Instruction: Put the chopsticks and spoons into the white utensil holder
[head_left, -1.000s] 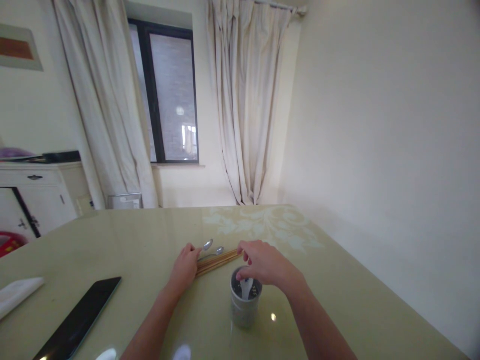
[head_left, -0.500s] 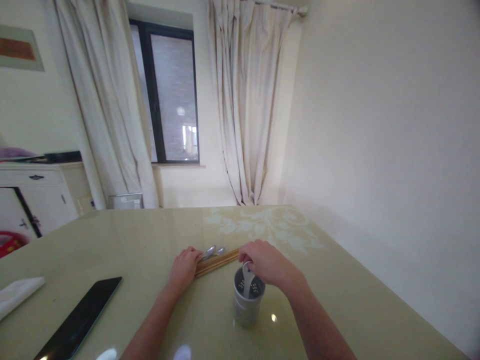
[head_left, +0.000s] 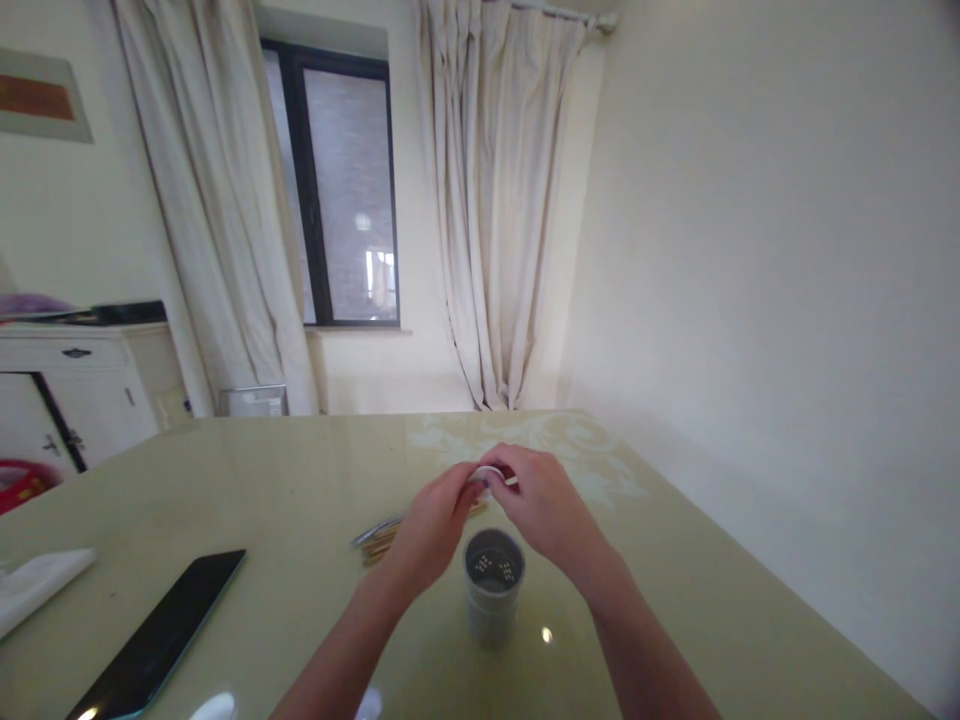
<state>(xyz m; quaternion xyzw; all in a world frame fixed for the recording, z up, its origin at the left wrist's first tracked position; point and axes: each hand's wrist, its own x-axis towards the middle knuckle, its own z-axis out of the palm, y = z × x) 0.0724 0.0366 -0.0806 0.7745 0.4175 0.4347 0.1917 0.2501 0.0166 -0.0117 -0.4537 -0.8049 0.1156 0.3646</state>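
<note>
My right hand (head_left: 541, 505) and my left hand (head_left: 433, 520) meet above and just behind a grey perforated utensil holder (head_left: 492, 600) that stands upright on the table. Between their fingertips is a small white spoon (head_left: 486, 475); both hands touch it. The holder looks empty inside. Wooden chopsticks (head_left: 381, 545) and metal spoons (head_left: 373, 530) lie on the table behind my left hand, partly hidden by it.
The pale green glossy table (head_left: 285, 500) carries a black tablet (head_left: 157, 635) at the near left and a white cloth (head_left: 37, 585) at the left edge. A plain wall runs close along the right. A white cabinet (head_left: 75, 390) and curtained window stand beyond.
My right hand lifted the white spoon out of the holder and raised it. My left hand left the chopsticks and came right to meet it at the spoon.
</note>
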